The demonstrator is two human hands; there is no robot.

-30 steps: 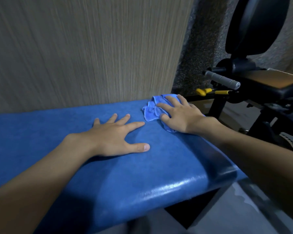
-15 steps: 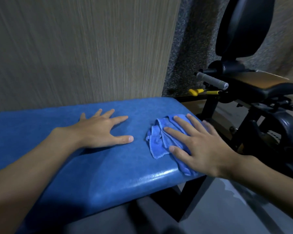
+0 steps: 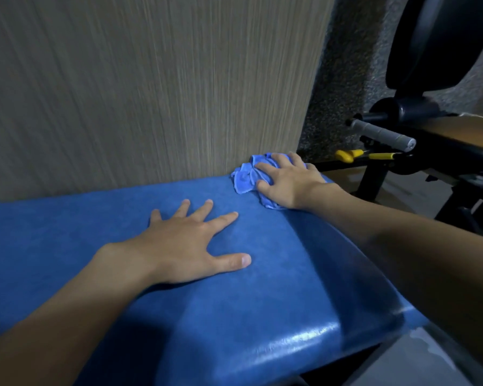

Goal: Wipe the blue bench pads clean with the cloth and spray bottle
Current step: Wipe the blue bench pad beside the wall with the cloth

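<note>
Cloth (image 3: pixel 244 178) mostly hidden under right grip (image 3: pixel 287 185); only bunched blue folds show past the fingertips and a bit below the palm. It sits at far right corner of blue bench pad (image 3: pixel 262 302), right by the wall. Right grip lies flat over it, fingers spread and near straight, pressing down, not curled round it. Left grip (image 3: pixel 179 252) flat on bare pad, fingers splayed, holding nothing, well apart from cloth. Both forearms cut off by lower frame edges. Bench runs out of frame on left; underside in dark, cannot make out. Pad surface blue, lightly mottled; near right corner shiny, with glare streak on rounded edge and right arm's shadow across it. Beige wall (image 3: pixel 151 79) behind has fine vertical streaks, slightly blurred. Right of it, dark speckled wall (image 3: pixel 346 79). Black gym machine (image 3: pixel 435 43) at right, top pad cut off by frame. Grey handle (image 3: pixel 379 135) sticks out toward bench, yellow knob (image 3: pixel 346 156) below it, brown seat pad (image 3: pixel 463 132) partly cut off. Lower machine parts dark, hard to read. Grey floor (image 3: pixel 416 363) at bottom right
</note>
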